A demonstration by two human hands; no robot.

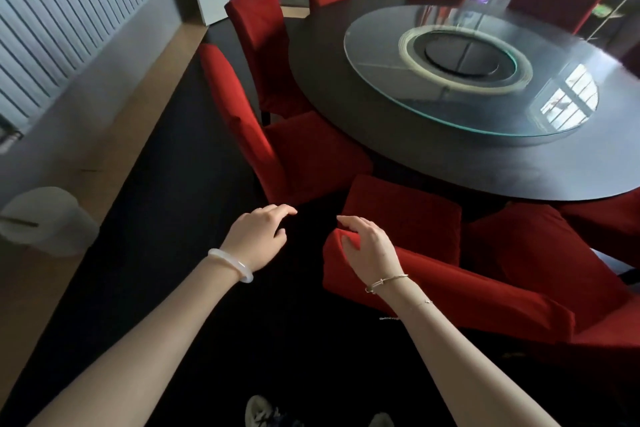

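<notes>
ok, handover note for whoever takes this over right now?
Left hand: open, holding nothing, hovering over the dark carpet beside the chair.
Right hand: fingers curled round a top corner of the nearest red chair, on its backrest.
Chair: seat faces the round table and is mostly outside its edge.
Done: one-hand grip on the backrest.
Left: probably bring the left hand onto the backrest, then push the chair in or straighten it.
</notes>
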